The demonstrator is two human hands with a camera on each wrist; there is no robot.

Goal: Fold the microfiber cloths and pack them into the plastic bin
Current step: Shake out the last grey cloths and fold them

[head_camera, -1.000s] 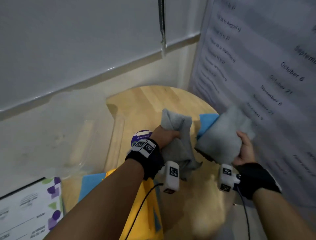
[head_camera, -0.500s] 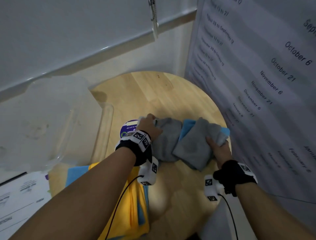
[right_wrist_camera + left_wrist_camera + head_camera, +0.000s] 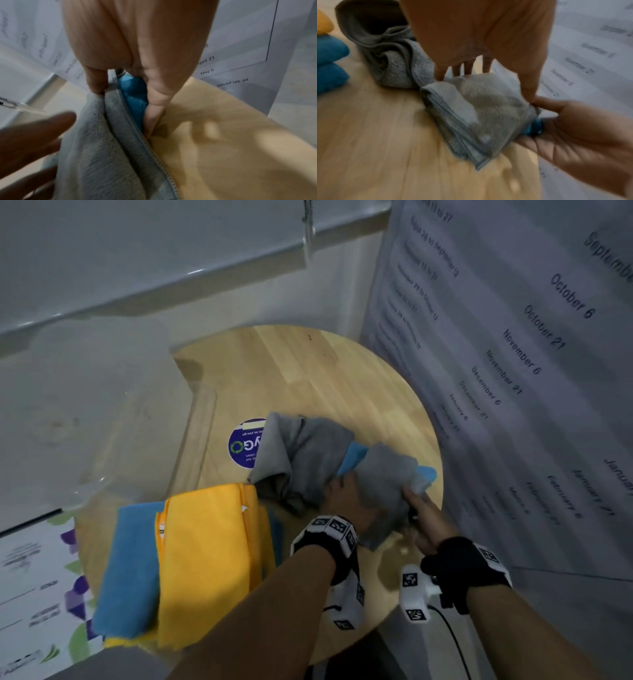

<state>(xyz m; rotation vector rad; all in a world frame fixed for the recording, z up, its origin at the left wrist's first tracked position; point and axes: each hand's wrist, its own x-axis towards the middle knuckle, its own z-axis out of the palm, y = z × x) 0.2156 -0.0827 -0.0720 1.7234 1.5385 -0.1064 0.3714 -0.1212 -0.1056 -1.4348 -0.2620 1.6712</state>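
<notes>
**A:** How far along does this look?

**B:** Early, I'd judge. Start with the biggest thing: the clear plastic bin [image 3: 113,412] at the left of the head view, on the round tabletop [image 3: 308,371]. Through its walls I can make out no cloth inside, though the plastic is hazy.

**A:** And the cloths?

**B:** A yellow cloth [image 3: 209,559] lies over a blue cloth [image 3: 126,563] at the lower left, both loosely doubled and outside the bin. Right of centre a rumpled grey cloth [image 3: 301,453] sits in a heap, unfolded. Just beside it, lower right of centre, is a folded grey cloth [image 3: 383,484] lying on a second blue cloth [image 3: 354,455].

**A:** What are the hands doing?

**B:** The right hand [image 3: 428,522] pinches the corner of the folded grey cloth together with the blue one beneath, thumb on top and fingers [image 3: 154,102] underneath. The left hand [image 3: 346,501] lies on that grey fold with fingers [image 3: 467,67] straight and a little spread, pressing rather than gripping.

**A:** So what's left?

**B:** Nearly everything, I'd say: the heap needs folding, the others need tidying, and every cloth has yet to go into the bin.
</notes>
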